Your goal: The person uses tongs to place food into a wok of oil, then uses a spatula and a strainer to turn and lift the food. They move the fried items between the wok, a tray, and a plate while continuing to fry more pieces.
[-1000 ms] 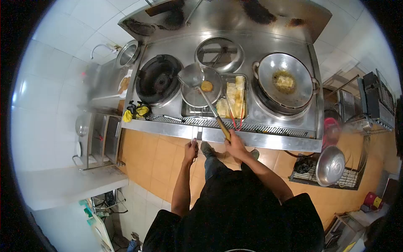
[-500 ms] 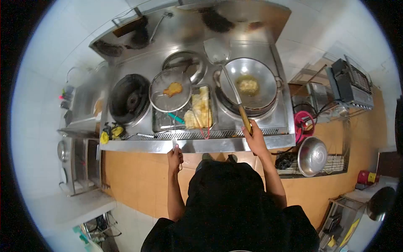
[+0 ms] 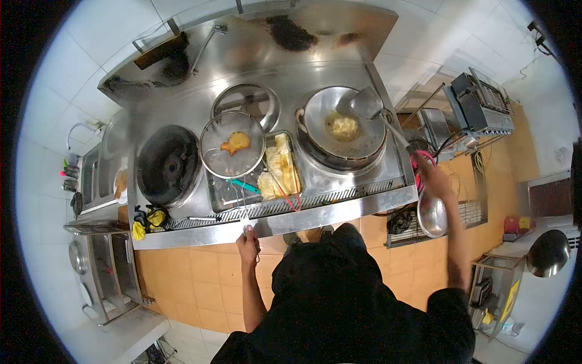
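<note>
My left hand (image 3: 248, 244) is closed around the handle of a round mesh strainer (image 3: 212, 159), at the stove's front edge. A golden-brown fried piece (image 3: 236, 142) lies in the strainer, which is above a metal tray (image 3: 217, 205). Pale yellow, folded sheet-like material (image 3: 281, 170) is in the tray. My right hand (image 3: 433, 177), blurred, grips the long handle of a wok spatula (image 3: 366, 104) from the right. The spatula's head is over the upper right of a wok (image 3: 319, 118). Inside the wok, a pale battered piece (image 3: 344, 127) sits in oil.
A blackened burner (image 3: 168, 165) is at the stove's left, and a round metal lid or pan (image 3: 273, 112) lies behind the strainer. Yellow-and-black cloths (image 3: 148, 221) are at the front left corner. Beside the stove on the right are a metal bowl (image 3: 431, 217) and a black appliance (image 3: 476, 100).
My right hand has swung out to the right, carrying the spatula head from behind the wok's left rim to its upper right. My left hand still holds the strainer. The view has shifted.
</note>
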